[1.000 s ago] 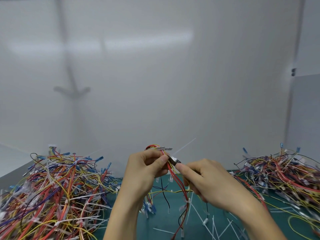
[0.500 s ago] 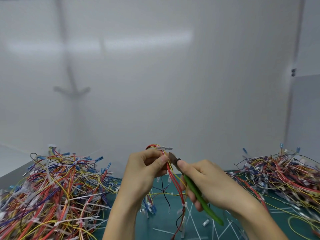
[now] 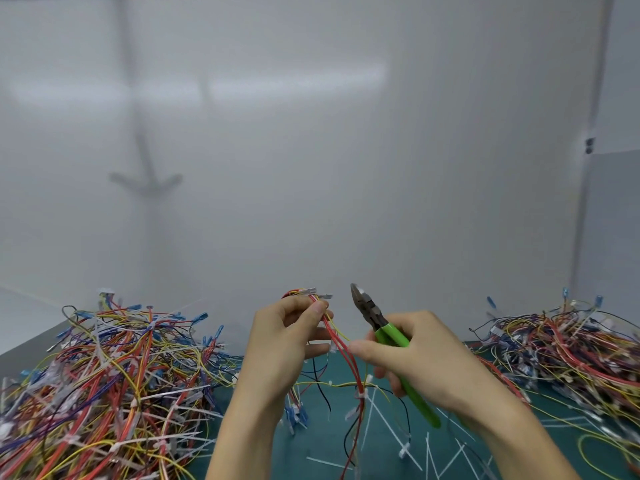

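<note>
My left hand (image 3: 280, 344) pinches the top of a small wire bundle (image 3: 341, 351) of red and yellow wires with white connectors at its upper end; the wires hang down to the green mat. My right hand (image 3: 422, 362) grips green-handled side cutters (image 3: 388, 336), jaws pointing up and left, a little to the right of the bundle's top and apart from it. My right thumb touches the red wires lower down. A white cable tie (image 3: 362, 394) still binds the bundle near the mat.
A big heap of coloured tied wires (image 3: 104, 386) lies at left, another heap (image 3: 568, 355) at right. Cut white cable ties (image 3: 415, 445) litter the green mat (image 3: 311, 445) between my arms. A white wall stands close behind.
The cutters have pulled away from the bundle's top, up and to the right, and their green handles now show. My left hand keeps holding the bundle in place.
</note>
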A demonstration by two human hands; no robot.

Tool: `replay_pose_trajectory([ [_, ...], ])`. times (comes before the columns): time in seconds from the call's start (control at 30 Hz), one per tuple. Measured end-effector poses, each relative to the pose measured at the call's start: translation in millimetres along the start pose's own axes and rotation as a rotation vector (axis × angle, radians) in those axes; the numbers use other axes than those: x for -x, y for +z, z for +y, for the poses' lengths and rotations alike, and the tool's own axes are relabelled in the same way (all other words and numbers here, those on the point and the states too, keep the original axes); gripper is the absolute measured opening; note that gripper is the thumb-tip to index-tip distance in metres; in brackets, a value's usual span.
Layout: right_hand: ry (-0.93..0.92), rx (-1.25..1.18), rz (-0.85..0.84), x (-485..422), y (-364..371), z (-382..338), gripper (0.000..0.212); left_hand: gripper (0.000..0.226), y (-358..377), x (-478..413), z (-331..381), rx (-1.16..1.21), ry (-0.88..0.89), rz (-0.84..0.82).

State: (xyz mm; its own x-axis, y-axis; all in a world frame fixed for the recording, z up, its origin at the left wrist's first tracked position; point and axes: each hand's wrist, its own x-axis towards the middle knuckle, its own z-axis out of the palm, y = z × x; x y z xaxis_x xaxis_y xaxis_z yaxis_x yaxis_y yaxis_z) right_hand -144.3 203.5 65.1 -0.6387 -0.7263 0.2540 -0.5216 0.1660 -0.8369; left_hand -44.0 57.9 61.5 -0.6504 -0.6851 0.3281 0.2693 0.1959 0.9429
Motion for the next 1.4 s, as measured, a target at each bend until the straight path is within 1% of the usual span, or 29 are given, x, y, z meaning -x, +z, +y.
replay_pose_trajectory([
  [0.13,-0.022,0.025,0.003,-1.0,4.2,0.3,0.023,0.012,1.5,2.0,1.9,-0.018,-0.001,-0.036],
  [0.23,-0.036,0.011,0.046,-2.5,4.6,1.9,0.019,0.011,2.1,3.7,4.4,-0.024,-0.005,-0.080],
  [0.3,-0.041,-0.029,0.092,-3.3,4.6,2.7,0.018,0.016,1.9,5.2,5.7,-0.017,-0.009,-0.135],
  [0.4,-0.058,-0.113,0.173,-4.6,5.1,3.4,0.017,0.026,-0.1,6.8,5.1,-0.057,-0.014,-0.273],
  [0.47,-0.066,-0.174,0.214,-5.6,4.8,4.1,0.016,0.039,-1.3,6.9,3.7,-0.078,-0.019,-0.388],
  [0.53,-0.068,-0.210,0.235,-6.4,4.3,4.3,0.015,0.064,-1.8,5.7,2.1,-0.084,-0.028,-0.480],
  [0.6,-0.075,-0.238,0.248,-6.3,4.1,3.9,0.015,0.084,-1.9,4.1,0.4,-0.083,-0.024,-0.523],
  [0.67,-0.094,-0.266,0.259,-5.4,4.0,2.6,0.016,0.095,-1.9,2.9,-1.5,-0.076,-0.001,-0.544],
  [0.77,-0.120,-0.269,0.262,-4.0,4.1,-0.4,0.017,0.109,-0.1,2.2,-3.0,-0.132,0.060,-0.527],
  [0.93,-0.117,-0.248,0.253,-2.4,5.0,-2.8,0.013,0.113,3.0,0.1,-7.9,-0.135,0.076,-0.462],
  [1.07,-0.108,-0.239,0.271,-3.9,3.8,-2.6,0.012,0.112,0.7,-0.9,-9.2,-0.095,0.044,-0.372],
  [1.13,-0.078,-0.271,0.279,-5.3,4.1,-2.4,0.012,0.109,-0.5,-0.6,-7.0,-0.053,0.053,-0.314],
  [1.2,-0.045,-0.245,0.277,-6.1,3.5,-1.5,0.012,0.106,-1.1,-0.6,-4.3,0.006,0.047,-0.254],
  [1.27,-0.037,-0.111,0.256,-5.5,1.4,-0.7,0.018,0.097,-1.2,-0.6,-1.8,0.081,0.033,-0.206],
  [1.33,-0.052,0.138,0.213,-2.8,0.0,-1.7,0.033,0.078,-0.7,-1.0,0.3,0.144,0.030,-0.173],
  [1.4,-0.068,0.348,0.175,-0.2,1.3,-1.7,0.049,0.075,0.0,-1.1,1.6,0.176,0.019,-0.137],
])
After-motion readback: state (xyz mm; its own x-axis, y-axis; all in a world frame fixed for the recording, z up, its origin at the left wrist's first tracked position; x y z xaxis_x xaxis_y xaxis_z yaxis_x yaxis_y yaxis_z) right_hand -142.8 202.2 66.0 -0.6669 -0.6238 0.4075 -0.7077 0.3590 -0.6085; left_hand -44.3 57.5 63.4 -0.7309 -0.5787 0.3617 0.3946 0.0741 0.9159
